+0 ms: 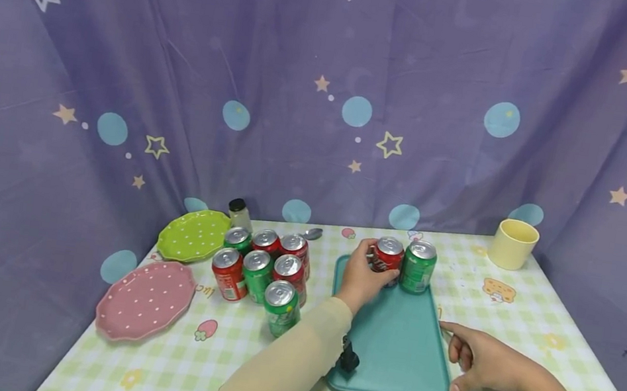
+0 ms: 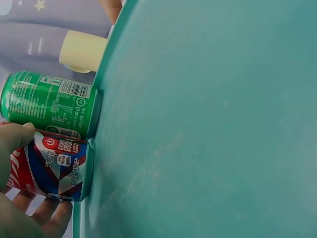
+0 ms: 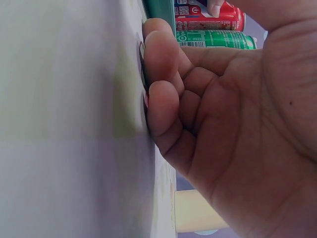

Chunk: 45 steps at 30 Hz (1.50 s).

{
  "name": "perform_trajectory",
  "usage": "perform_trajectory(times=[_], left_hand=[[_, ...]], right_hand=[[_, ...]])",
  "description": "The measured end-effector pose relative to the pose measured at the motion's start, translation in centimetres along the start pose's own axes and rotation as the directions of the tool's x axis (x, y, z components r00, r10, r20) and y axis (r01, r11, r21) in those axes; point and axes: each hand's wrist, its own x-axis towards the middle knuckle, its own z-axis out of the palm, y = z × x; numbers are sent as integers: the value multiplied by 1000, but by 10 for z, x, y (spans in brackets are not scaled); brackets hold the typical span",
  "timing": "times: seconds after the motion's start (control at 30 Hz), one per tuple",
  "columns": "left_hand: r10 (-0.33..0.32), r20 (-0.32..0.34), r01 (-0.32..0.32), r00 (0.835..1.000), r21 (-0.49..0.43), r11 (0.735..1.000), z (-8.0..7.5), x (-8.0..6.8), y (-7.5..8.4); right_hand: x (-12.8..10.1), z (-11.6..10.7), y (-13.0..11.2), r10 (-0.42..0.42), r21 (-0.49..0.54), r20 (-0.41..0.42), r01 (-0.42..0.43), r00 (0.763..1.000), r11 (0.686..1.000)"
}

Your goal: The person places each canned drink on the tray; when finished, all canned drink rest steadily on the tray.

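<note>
My left hand [image 1: 363, 279] grips a red soda can [image 1: 389, 249] at the far end of the teal tray [image 1: 393, 354]. In the left wrist view, its thumb lies on one side of that can and the fingers on the other. Right beside it, at the tray's far right corner, stands a green soda can [image 1: 418, 270]. My right hand [image 1: 497, 366] is at the tray's right side, index fingertip and thumb at the rim. Its other fingers [image 3: 163, 106] bend loosely against the tablecloth in the right wrist view.
Left of the tray stand several red and green cans [image 1: 257, 274]. Farther left lie a pink plate [image 1: 147, 300] and a green plate [image 1: 193, 235], with a black-capped jar [image 1: 240, 214] and a spoon [image 1: 313, 233] behind. A yellow cup [image 1: 514, 244] stands at the back right.
</note>
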Motion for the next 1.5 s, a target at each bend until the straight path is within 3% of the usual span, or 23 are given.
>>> perform_trajectory(times=[0.43,0.67,0.8,0.93,1.1,1.2,1.3,1.4,1.5], left_hand=[[2,0,-2,1000,61,998,0,-2,1],[76,-32,-73,997,102,992,-11,-11,14],[143,-41,-141,989,64,988,-30,-24,36],[202,14,-203,979,57,978,-56,-47,58],[354,57,-357,933,60,932,-94,-74,75],[441,33,-442,897,71,894,-117,-82,72],[489,-4,-487,872,78,870,-141,-85,63],[504,-26,-502,863,61,863,-164,-90,49],[492,-39,-491,870,41,870,-183,-94,36]], right_hand=[[0,0,4,-12,3,-3,12,1000,1000],[1,0,6,0,-3,-2,0,1000,1000],[2,0,7,5,-4,-3,-5,1000,1000],[2,0,8,2,-6,-2,-2,1000,1000],[2,-1,8,-2,4,1,2,1000,1000],[2,-1,7,-4,14,1,4,1000,1000],[1,0,6,-5,21,5,5,1000,1000],[1,0,5,-7,20,8,7,1000,1000],[0,1,5,-9,26,7,9,1000,1000]])
